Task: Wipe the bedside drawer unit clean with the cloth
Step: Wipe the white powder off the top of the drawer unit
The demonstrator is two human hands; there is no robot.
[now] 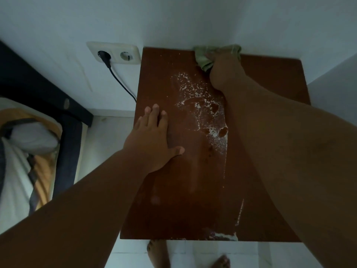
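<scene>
Bedside drawer unit, top dusted with white powder: our right hand gripped the green cloth at its back edge; our left hand lay flat, fingers released, near its left edge.

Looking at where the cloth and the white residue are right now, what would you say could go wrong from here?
1. The right hand presses the green cloth at the back edge by the wall; a forward stroke could push the white residue off the drawer unit top onto the floor by the bare feet.
2. The left hand lies flat beside the residue and may smear it.
3. A leftward sweep could scatter powder toward the wall socket with its black plug.
</scene>
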